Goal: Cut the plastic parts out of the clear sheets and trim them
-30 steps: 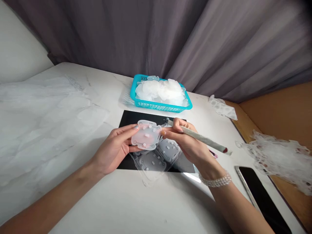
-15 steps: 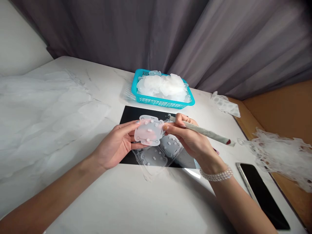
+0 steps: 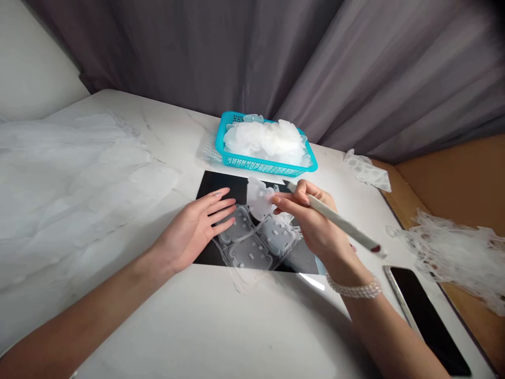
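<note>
Right of yr R hand (image 3: 311,226), a phone (image 3: 426,321) lies on the marble table (image 3: 173,326), screen dark, w/ a torn, holey plastic sheet (image 3: 453,258) just past it, hanging over the cardboard (image 3: 445,184). Ahead of the hand: blue basket (image 3: 256,167) heaped w/ white pieces (image 3: 264,139), a small scrap (image 3: 366,171) to its right. Left of yr L hand (image 3: 193,231), a big white film pile (image 3: 67,173). Grey curtain (image 3: 197,52) behind everything.
</note>
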Tool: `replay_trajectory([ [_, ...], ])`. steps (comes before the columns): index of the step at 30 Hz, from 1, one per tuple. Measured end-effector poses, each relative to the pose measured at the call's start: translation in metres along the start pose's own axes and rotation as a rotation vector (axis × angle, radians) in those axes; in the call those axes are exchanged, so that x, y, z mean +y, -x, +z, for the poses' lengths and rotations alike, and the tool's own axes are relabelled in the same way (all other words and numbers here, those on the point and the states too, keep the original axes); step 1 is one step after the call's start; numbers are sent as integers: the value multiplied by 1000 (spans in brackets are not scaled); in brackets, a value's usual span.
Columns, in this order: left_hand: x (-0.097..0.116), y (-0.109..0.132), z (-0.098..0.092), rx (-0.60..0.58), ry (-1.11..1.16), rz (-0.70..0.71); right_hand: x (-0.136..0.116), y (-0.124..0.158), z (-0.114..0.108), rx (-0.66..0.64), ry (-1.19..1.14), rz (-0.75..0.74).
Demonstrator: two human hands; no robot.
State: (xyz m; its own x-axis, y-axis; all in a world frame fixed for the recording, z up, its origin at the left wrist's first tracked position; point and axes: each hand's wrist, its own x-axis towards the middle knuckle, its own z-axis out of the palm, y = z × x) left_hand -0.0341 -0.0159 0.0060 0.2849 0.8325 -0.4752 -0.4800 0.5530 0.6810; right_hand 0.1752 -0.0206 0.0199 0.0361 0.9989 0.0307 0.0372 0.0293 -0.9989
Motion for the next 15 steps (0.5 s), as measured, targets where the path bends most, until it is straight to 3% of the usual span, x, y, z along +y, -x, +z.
replay_trajectory([
  [2,0,1,2,-7,63,-58,1,6,6,11,141,-85],
  [5,2,2,5,-118,129,-152,1,14,15,-167,272,-103],
  [7,3,3,5,-177,150,-169,-3,16,16,-192,263,-108],
  [12,6,2,3,-222,184,-157,-9,3,-3,97,93,-123],
  [15,6,3,2,-234,201,-160,-6,-6,-14,132,2,-60],
])
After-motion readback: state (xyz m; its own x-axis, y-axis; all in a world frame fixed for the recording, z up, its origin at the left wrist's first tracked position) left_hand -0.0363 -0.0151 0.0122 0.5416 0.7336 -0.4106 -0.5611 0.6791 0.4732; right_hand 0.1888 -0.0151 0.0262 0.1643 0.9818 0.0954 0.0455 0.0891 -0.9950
